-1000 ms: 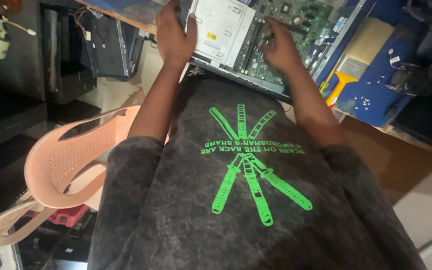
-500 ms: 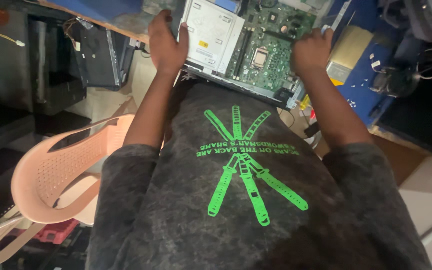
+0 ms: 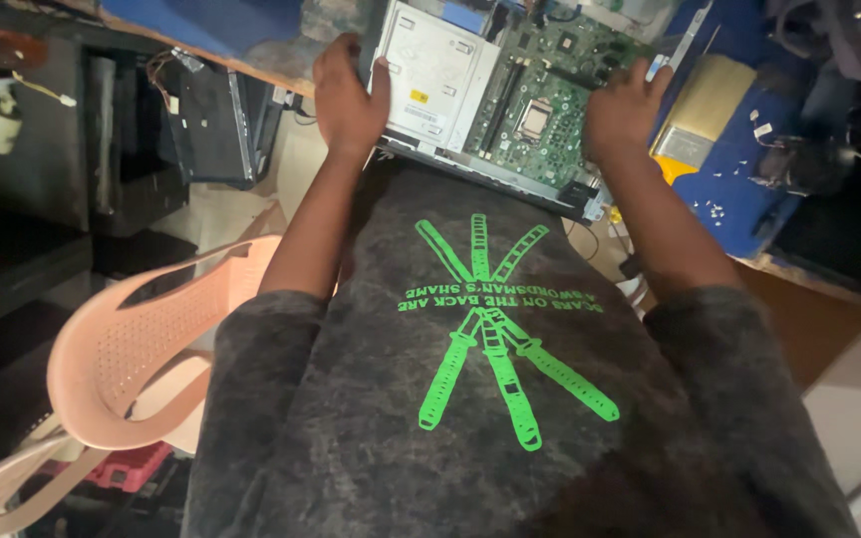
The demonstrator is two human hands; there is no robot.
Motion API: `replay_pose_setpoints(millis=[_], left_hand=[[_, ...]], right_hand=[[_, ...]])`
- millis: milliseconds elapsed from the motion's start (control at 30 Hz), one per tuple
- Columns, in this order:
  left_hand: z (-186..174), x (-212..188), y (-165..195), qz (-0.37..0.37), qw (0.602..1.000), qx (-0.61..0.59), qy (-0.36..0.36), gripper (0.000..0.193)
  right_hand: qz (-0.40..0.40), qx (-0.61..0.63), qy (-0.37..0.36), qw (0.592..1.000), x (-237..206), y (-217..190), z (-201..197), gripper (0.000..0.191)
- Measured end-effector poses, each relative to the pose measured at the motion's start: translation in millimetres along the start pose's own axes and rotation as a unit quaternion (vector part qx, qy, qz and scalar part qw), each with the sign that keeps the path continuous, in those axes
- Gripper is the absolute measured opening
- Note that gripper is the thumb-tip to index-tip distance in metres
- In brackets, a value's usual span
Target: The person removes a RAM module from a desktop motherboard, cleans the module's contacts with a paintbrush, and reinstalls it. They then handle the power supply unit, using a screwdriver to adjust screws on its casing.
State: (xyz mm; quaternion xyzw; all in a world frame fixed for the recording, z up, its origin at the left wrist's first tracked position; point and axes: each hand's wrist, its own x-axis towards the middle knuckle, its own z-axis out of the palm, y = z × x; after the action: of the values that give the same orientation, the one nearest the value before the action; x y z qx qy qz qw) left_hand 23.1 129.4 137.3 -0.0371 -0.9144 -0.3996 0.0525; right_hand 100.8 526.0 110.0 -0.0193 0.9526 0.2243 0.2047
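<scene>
Two hands on opened computer case (image 3: 495, 100), which lies on the blue tabletop (image 3: 739, 189) edge against the person's belly. Left hand (image 3: 349, 100) at case's left side, arm straight, fingers wrapped over metal drive cage (image 3: 440, 70). Right hand (image 3: 620, 105) at case's right edge, fingers curled gripping it, beside green motherboard (image 3: 540, 90).

The open grey metal computer case (image 3: 490, 110) lies on the blue worktop (image 3: 729, 189), at its near edge. The left hand (image 3: 349, 98) is on its left side, the right hand (image 3: 622, 108) on its right. The pink plastic chair (image 3: 122, 349) stands to the left, below the worktop.
</scene>
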Motion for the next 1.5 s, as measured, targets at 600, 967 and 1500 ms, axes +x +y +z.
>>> replay_pose_setpoints(millis=[600,967,1500], left_hand=[[-37,22,23,0.321,0.922,-0.023,-0.215,0.043],[23,46,37,0.531,0.773,0.071,-0.339,0.064],[37,41,73,0.527,0.620,0.336,-0.474,0.056]], right_hand=[[0.144,0.600,0.128,0.776,-59,-124,-92,0.012],[0.093,0.610,-0.078,0.783,-53,-134,-71,0.027],[0.048,0.395,-0.010,0.917,-47,-136,-122,0.024]])
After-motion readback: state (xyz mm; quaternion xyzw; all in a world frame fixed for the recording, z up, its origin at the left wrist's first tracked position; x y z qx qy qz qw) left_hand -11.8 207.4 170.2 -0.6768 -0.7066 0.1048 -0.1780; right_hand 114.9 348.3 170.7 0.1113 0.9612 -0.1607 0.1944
